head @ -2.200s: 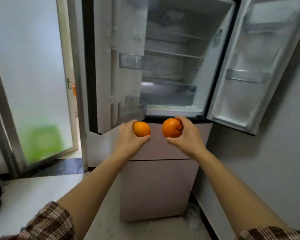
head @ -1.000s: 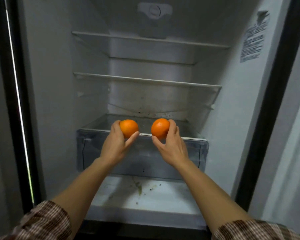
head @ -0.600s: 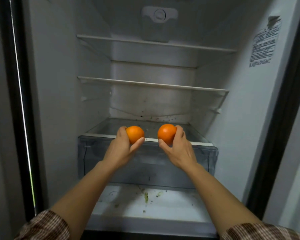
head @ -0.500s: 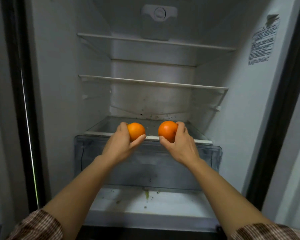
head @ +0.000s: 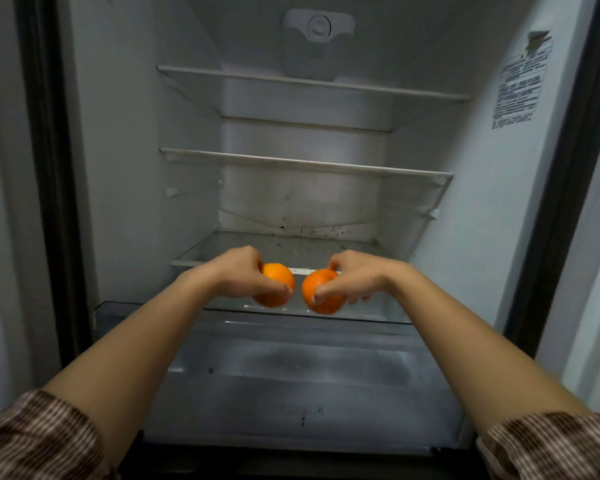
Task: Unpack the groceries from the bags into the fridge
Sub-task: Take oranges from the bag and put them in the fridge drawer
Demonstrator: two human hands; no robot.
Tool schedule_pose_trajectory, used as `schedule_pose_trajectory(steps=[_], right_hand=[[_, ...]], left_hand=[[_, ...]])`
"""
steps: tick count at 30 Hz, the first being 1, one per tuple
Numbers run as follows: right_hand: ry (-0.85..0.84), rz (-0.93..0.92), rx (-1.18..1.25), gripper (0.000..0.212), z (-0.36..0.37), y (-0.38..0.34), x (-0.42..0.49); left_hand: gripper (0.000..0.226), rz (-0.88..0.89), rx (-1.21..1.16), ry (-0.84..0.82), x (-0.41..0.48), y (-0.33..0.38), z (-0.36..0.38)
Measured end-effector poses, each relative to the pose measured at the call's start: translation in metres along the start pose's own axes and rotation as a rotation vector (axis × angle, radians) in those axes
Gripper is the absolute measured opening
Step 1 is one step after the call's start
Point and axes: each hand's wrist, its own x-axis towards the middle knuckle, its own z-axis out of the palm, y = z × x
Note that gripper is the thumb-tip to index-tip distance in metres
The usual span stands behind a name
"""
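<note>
Two oranges are held side by side inside the open fridge. My left hand (head: 238, 273) grips the left orange (head: 276, 289) from above, fingers curled over its top. My right hand (head: 357, 277) grips the right orange (head: 323, 296) the same way. Both fruits hang over the back part of the clear crisper drawer (head: 291, 393), which is pulled out toward me, just below the front edge of the lowest glass shelf (head: 291, 249). The bags are out of view.
Two more glass shelves (head: 305, 164) sit above, both bare. A light housing (head: 317, 27) is on the back wall and a label (head: 522, 84) on the right wall. Dark door seals frame both sides; crumbs dot the lowest shelf.
The crisper drawer has slid out toward me. Both hands have turned palm-down and lowered the oranges from shelf-edge height toward the open drawer.
</note>
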Motion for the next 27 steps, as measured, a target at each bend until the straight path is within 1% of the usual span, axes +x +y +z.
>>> schedule_pose_trajectory(steps=[1, 3, 6, 9, 11, 13, 15, 19, 21, 22, 24, 27], right_hand=[[-0.076, 0.009, -0.032, 0.05, 0.003, -0.001, 0.009], [-0.251, 0.031, -0.081, 0.048, 0.011, -0.003, 0.026], [-0.505, 0.072, -0.173, 0.05, 0.022, -0.006, 0.043], [-0.698, 0.086, -0.216, 0.057, 0.037, -0.009, 0.054], [-0.756, 0.095, -0.153, 0.056, 0.044, -0.009, 0.058], [-0.762, 0.088, -0.066, 0.051, 0.047, -0.009, 0.057], [-0.775, 0.072, -0.003, 0.048, 0.046, -0.009, 0.053], [-0.74, 0.075, 0.107, 0.043, 0.041, -0.011, 0.043], [-0.64, 0.085, 0.179, 0.039, 0.037, -0.014, 0.035], [-0.564, 0.076, 0.215, 0.038, 0.035, -0.016, 0.032], [-0.38, 0.021, 0.225, 0.036, 0.032, -0.019, 0.024], [-0.114, -0.079, 0.089, 0.043, 0.029, -0.026, 0.002]], left_hand=[[0.059, -0.009, 0.03, -0.089, 0.004, -0.001, 0.001], [0.051, -0.023, 0.15, -0.253, 0.011, -0.002, 0.004], [0.042, -0.025, 0.324, -0.447, 0.021, -0.003, 0.01], [0.041, -0.066, 0.326, -0.642, 0.027, -0.004, 0.016], [0.043, -0.099, 0.288, -0.803, 0.027, -0.002, 0.02], [0.042, -0.13, 0.183, -0.934, 0.027, -0.003, 0.023], [0.038, -0.126, 0.11, -0.969, 0.025, -0.007, 0.02], [0.033, -0.109, 0.071, -0.922, 0.02, -0.01, 0.018], [0.021, -0.147, 0.0, -0.848, 0.018, -0.009, 0.019], [0.018, -0.168, -0.045, -0.779, 0.018, -0.008, 0.019], [0.025, -0.162, -0.057, -0.549, 0.017, -0.006, 0.014], [0.029, -0.075, 0.065, -0.08, 0.0, -0.005, 0.003]])
